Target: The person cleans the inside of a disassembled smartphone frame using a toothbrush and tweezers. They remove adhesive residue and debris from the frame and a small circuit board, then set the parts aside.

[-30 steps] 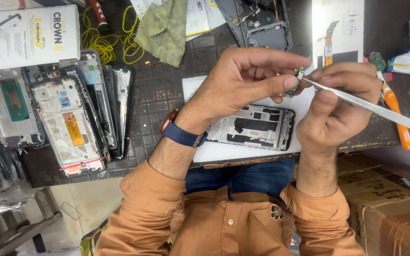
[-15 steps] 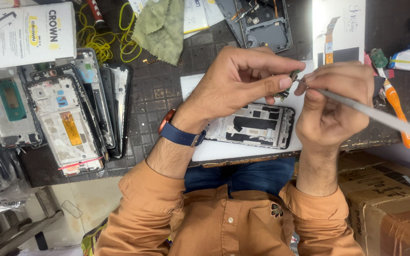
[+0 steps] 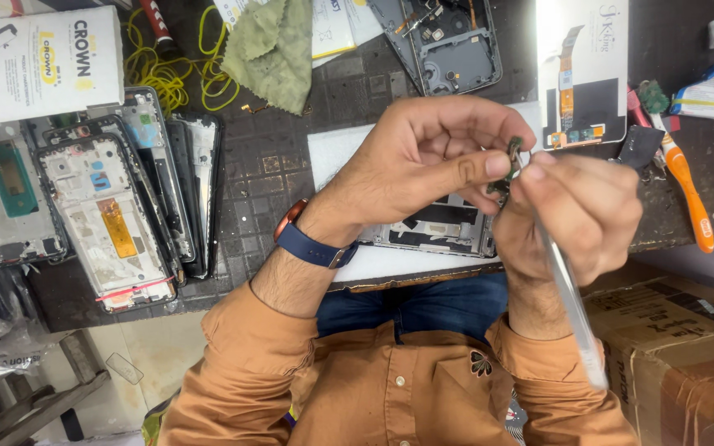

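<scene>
Pinching a small dark part [image 3: 512, 157], the left hand [image 3: 423, 161] meets the right hand [image 3: 580, 211], which grips metal tweezers [image 3: 568, 289].

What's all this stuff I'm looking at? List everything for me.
part: one, small, dark green, pinched at left fingertips
tweezers: one, silver, in right hand, tip at the part
phone frame: one, grey, on white sheet under hands
opened phones: several, stacked far left
cloth: one, green, top
cable: yellow, beside cloth
screwdriver: one, orange, right
carton: one, brown, lower right
left hand: blue-strapped watch
right hand: bare
</scene>
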